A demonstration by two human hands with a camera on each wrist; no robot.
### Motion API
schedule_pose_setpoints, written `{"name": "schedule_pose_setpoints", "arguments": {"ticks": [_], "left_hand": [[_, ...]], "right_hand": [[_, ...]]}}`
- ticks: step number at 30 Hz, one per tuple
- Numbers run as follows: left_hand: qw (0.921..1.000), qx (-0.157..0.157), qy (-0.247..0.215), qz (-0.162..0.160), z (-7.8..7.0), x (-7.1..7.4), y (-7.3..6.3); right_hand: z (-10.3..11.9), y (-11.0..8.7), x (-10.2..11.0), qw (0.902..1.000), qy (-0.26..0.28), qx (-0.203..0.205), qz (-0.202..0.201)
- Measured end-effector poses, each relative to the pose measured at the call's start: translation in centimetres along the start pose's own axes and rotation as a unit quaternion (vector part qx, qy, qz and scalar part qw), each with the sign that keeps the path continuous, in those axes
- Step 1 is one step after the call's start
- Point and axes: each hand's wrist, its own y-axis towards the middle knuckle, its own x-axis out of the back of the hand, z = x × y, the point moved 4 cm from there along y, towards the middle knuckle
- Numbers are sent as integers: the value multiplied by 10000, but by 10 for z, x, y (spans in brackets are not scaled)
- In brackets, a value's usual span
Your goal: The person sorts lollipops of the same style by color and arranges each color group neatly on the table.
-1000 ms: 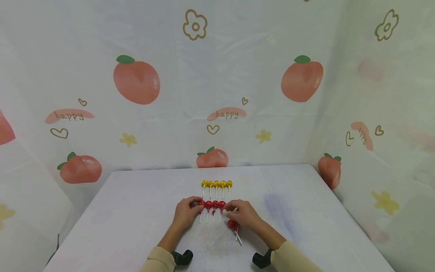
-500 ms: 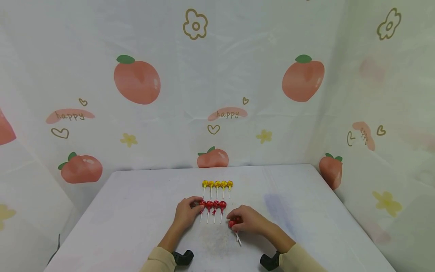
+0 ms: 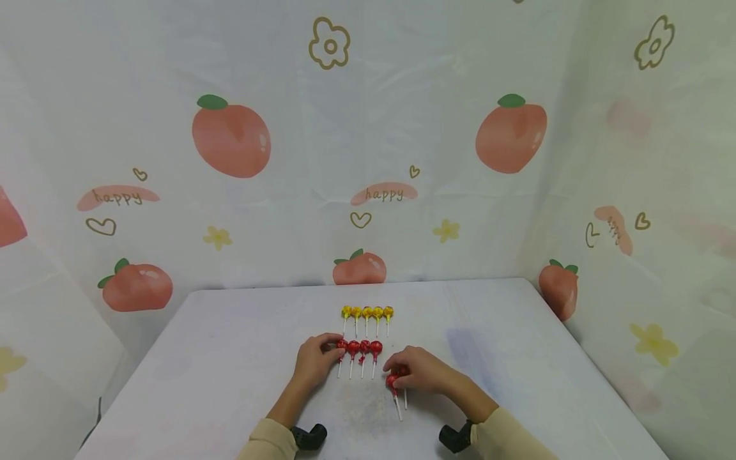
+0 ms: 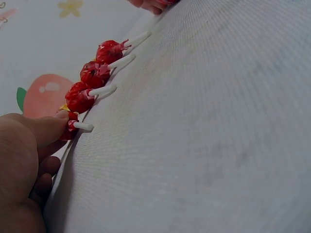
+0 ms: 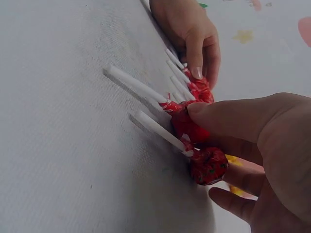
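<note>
Several red-wrapped lollipops (image 3: 353,347) lie side by side in a row, white sticks toward me. My left hand (image 3: 315,360) holds the leftmost red lollipop (image 4: 72,127) at its head, thumb on the wrapper. To the right of the row are two more red lollipops, under my right hand (image 3: 422,370). In the right wrist view, my right thumb and fingers pinch the head of one red lollipop (image 5: 187,125). The other red lollipop (image 5: 209,167) sits close beside it, near the lower fingers; whether they touch it I cannot tell.
Several yellow lollipops (image 3: 367,312) form a second row behind the red one. The white table (image 3: 230,370) stretches to both sides, its far edge near the printed backdrop (image 3: 287,243). Black wrist devices (image 3: 310,437) are on both wrists.
My right hand has moved from the right end of the red row nearer to me, onto the two loose lollipops. Their crossed sticks now lie apart. My left hand has stayed put.
</note>
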Motion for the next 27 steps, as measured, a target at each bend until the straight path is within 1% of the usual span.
{"name": "schedule_pose_setpoints", "arguments": {"ticks": [2,6,10,14,17,23,27], "left_hand": [[10000,56,-21,12,1,0,0],[10000,22,-14,37,0,1,-1],[10000,12,-37,42,0,1,-1],[10000,10,-47,45,1,0,0],[10000,30,-59,46,1,0,0],[10000,26,-68,39,1,0,0],[10000,9,-70,30,0,1,0]], "right_hand": [[1,0,0,10000,26,33,-3],[2,1,0,9999,154,52,-33],[5,2,3,9992,332,-21,-199],[8,4,8,9979,343,-94,-546],[10,6,12,9953,344,-125,-892],[9,10,21,9865,354,-163,-1590],[4,14,26,9795,496,-300,-1927]]}}
